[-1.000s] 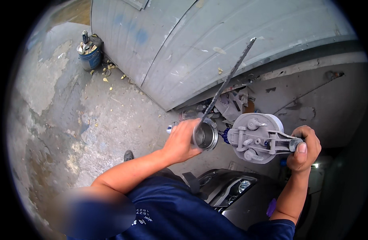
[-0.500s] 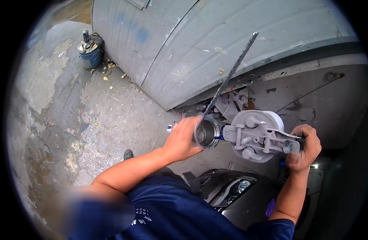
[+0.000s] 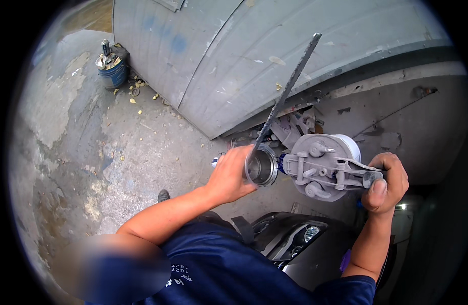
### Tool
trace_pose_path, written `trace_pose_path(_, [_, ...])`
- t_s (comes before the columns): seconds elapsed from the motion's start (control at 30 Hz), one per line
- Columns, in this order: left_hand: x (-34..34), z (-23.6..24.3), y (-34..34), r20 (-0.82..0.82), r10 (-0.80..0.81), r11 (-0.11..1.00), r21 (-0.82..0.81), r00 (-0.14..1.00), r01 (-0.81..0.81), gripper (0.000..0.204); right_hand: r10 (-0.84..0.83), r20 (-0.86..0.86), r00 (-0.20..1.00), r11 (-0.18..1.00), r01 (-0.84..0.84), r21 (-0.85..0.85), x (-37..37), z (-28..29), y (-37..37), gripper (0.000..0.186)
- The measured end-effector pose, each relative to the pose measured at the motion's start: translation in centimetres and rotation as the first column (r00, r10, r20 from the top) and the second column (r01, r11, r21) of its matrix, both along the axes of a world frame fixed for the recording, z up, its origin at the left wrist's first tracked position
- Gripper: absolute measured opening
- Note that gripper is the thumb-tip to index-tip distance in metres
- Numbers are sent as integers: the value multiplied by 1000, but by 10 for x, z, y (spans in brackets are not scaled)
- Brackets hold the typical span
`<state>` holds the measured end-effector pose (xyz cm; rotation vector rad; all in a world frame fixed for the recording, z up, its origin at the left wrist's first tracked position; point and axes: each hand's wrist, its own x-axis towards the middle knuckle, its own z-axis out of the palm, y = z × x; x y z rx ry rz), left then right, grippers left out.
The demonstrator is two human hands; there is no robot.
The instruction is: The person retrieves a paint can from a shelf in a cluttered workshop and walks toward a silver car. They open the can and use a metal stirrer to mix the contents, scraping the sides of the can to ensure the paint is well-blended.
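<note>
My left hand grips a clear plastic cup, tilted with its mouth toward me. A long dark thin rod rises from the cup toward the upper right. My right hand is closed on the grey handle of a dust-coated spray tool with a round white container on it. The tool's nozzle end touches or nearly touches the cup's side. Both are held up at chest height, in front of my dark blue shirt.
A large grey metal panel leans across the top. A blue bucket with cans stands at the upper left on stained concrete floor. A dark vehicle part with a headlight lies below my hands. Grey parts lie behind the cup.
The cup and rod have shifted slightly; the spray tool stays pressed near the cup. Both hands keep their grips.
</note>
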<state>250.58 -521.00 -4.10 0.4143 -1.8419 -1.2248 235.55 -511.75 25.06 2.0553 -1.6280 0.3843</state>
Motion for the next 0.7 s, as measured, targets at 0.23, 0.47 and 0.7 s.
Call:
trace_pose_path(0.23, [1, 1, 1, 12, -13, 1000, -4, 1000, 13, 81, 11, 27, 1000, 1000, -11, -9, 1, -2, 3, 36])
trace_pose_path(0.47, [3, 2, 3, 14, -15, 1000, -6, 1000, 15, 82, 25, -54, 998, 1000, -25, -5, 2, -4, 5, 62])
trace_pose_path(0.7, [4, -1, 6, 17, -32, 1000, 1, 999, 32, 82, 27, -52, 998, 999, -28, -16, 1, -6, 8, 66])
